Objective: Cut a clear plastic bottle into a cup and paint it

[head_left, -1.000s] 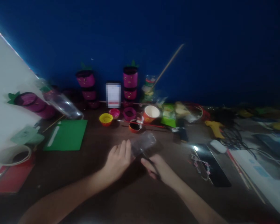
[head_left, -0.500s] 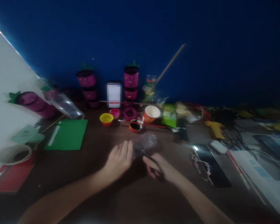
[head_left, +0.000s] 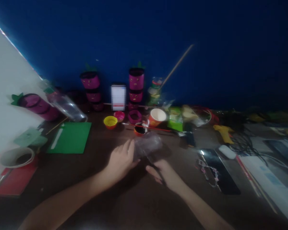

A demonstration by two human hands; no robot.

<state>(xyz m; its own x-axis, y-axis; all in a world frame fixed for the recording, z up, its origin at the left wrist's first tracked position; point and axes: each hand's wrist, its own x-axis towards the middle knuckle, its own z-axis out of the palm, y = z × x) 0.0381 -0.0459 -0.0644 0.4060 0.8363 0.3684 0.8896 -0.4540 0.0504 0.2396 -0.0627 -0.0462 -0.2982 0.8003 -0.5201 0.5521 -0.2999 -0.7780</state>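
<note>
Clear plastic, seemingly a piece of a bottle (head_left: pixel 150 142), lies on its side just above the table in the middle of the head view. My left hand (head_left: pixel 122 157) is closed around its left end. Dark-handled scissors (head_left: pixel 156 167) sit in my right hand (head_left: pixel 165 174), their blades pointing up and left at the plastic's lower edge. Blur and dim light hide exactly where the blades meet it. Just beyond stand a small pot of dark paint (head_left: pixel 140 129) with a red brush (head_left: pixel 156 128) across it, a yellow pot (head_left: pixel 110 122) and a white-lined paper cup (head_left: pixel 157 117).
Purple segmented holders with faces (head_left: pixel 136 83) stand along the blue wall near a lit phone (head_left: pixel 118 97). Left are a whole plastic bottle (head_left: pixel 68 107), a green sheet (head_left: pixel 73 139) and a red tub (head_left: pixel 18 158). Right are a black phone (head_left: pixel 220 172), a yellow glue gun (head_left: pixel 223 132) and cables.
The plastic piece has turned slightly and shows more of its side. My right hand with the scissors has shifted a little down, and the view has moved slightly.
</note>
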